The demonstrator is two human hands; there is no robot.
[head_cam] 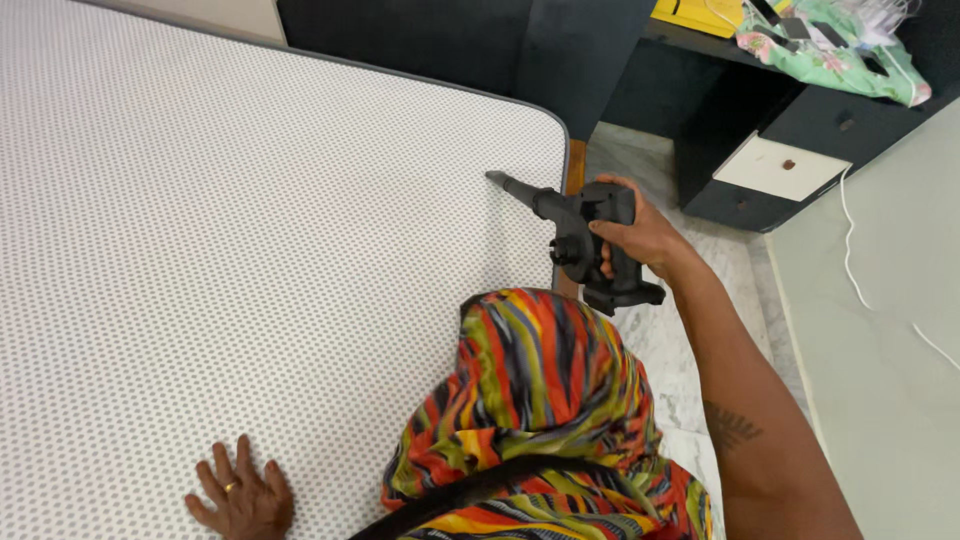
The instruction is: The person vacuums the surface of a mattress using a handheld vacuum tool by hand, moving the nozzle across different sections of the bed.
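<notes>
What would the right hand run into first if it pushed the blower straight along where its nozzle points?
Probably the mattress: the right hand aims the black blower up-left, nozzle tip at its corner; depth unclear.

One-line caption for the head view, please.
Right hand grips a black handheld blower, nozzle over the mattress corner; left hand rests flat on it.

Past the bed's far corner I see a dark cabinet (745,150) against the wall, with one pale drawer front (780,167) among its dark ones. On top of it lies a crumpled green flowered cloth (835,55), and just beside that a yellow item (695,14) at the frame's upper edge. A thin white cable (852,265) trails down across the pale green surface to my right. Grey marbled floor (650,170) shows between bed and cabinet.
</notes>
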